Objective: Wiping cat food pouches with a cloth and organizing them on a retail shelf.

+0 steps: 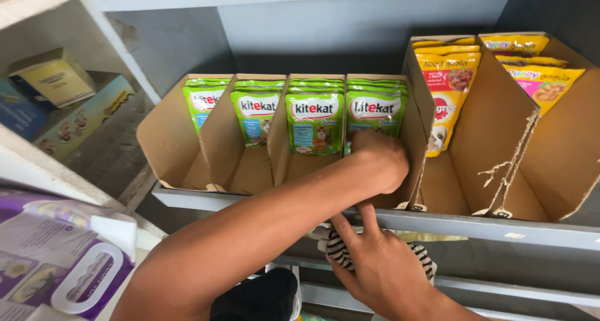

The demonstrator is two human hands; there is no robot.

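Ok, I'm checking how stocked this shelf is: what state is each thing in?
Left hand: reaching into the rightmost green-pouch tray.
Right hand: fingers on the shelf edge, over a striped cloth.
Green pouches: upright, four rows at the tray backs.
Yellow pouches: upright, trays part empty.
Right cardboard tray: divider torn.

Shop, grey metal shelf (475, 226), open cardboard display trays (169, 140) holding rows of green pet food pouches (314, 122) and yellow pouches (447, 77), boxed goods (53, 77) alongside

Green pouches (314, 121) in brown cardboard trays (169, 140), yellow pouches (447, 77), grey shelf (475, 224), black-and-white striped cloth (339, 249), purple pack (50, 258).
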